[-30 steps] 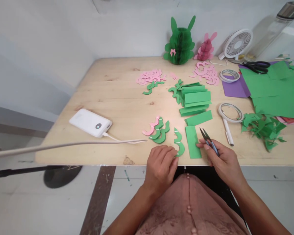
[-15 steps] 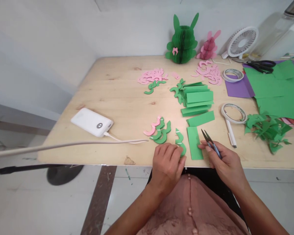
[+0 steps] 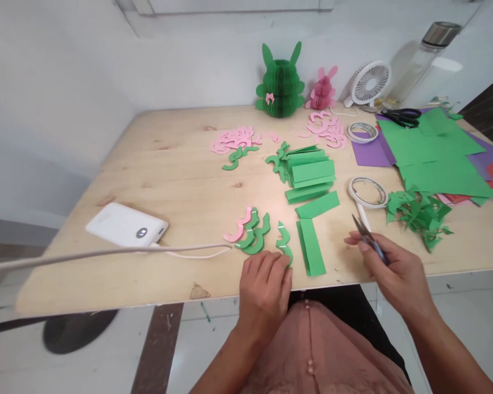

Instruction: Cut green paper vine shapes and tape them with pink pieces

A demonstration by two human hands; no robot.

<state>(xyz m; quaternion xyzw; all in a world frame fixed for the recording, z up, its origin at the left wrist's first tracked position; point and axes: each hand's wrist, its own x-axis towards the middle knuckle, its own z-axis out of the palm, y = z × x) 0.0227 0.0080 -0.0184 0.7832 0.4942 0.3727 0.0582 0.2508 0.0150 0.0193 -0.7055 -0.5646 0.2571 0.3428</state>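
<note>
Right hand (image 3: 394,268): grasped scissors (image 3: 370,239), best aimed outward; left hand (image 3: 265,284): lay over curl (image 3: 286,236), best pressed lightly, whether it pinched could not be told

The left hand (image 3: 265,284) lies at the near edge of the surface (image 3: 181,186), touching a green cutout (image 3: 285,235). The right hand (image 3: 394,268) holds scissors (image 3: 368,237), blades pointing away from the body. A folded strip (image 3: 314,246) lies between the hands. Two paper rabbits, green (image 3: 280,87) and pink (image 3: 322,92), stand beside a fan (image 3: 370,83) at the back.
</note>
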